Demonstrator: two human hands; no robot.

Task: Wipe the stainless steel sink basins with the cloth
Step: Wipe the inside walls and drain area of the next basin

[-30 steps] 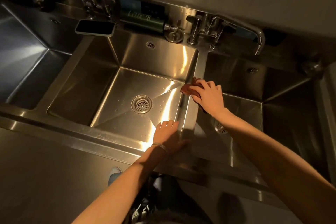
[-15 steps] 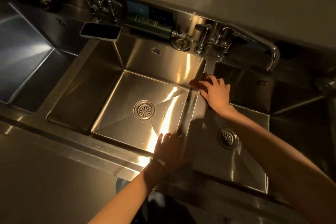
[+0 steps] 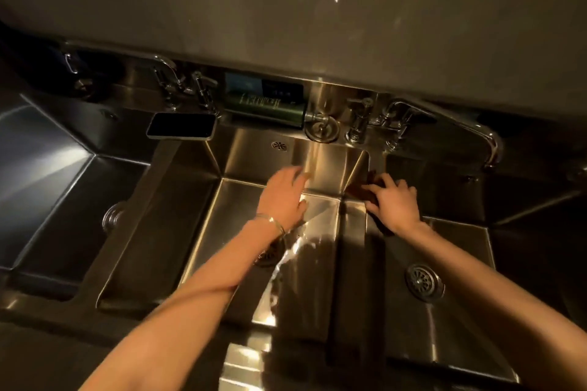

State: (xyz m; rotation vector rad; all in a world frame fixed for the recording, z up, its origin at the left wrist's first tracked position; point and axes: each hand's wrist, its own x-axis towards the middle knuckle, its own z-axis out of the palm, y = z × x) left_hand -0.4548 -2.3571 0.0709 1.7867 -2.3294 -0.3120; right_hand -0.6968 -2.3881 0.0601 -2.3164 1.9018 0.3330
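1. Cloth [image 3: 360, 190]: reddish-brown, lying on the divider [image 3: 352, 247] between the middle basin [image 3: 222, 232] and the right basin [image 3: 460, 311], at its far end close to the back wall of the sink. Mostly covered by the hand; only its left edge shows.
2. Right hand [image 3: 395, 205]: palm down on the cloth, fingers spread and slightly bent, pressing it onto the steel. Not wrapped round it.
3. Left hand [image 3: 286, 197]: over the far part of the middle basin, fingers extended and close together, holding nothing. Motion-blurred, so I cannot tell whether it touches the steel. Thin bracelet [image 3: 270, 220] on the wrist.
4. Sink: three stainless basins in a row. Left basin [image 3: 63, 184] in shadow. Right basin drain [image 3: 424, 282] in plain view. Strong glare streak on the middle basin floor beside the left forearm.
5. Back ledge, left to right: faucet [image 3: 168, 79]; dark phone [image 3: 181, 130] lying flat, its edge over the rim; green bottle [image 3: 266, 108] on its side; round metal plug [image 3: 321, 131]; second faucet [image 3: 444, 124], its spout reaching over the right basin.
6. Plain wall [image 3: 317, 9] above the ledge.
7. Edges: the divider runs front to back between the two forearms. Steel floor shows on both sides of the left forearm and around the right drain.
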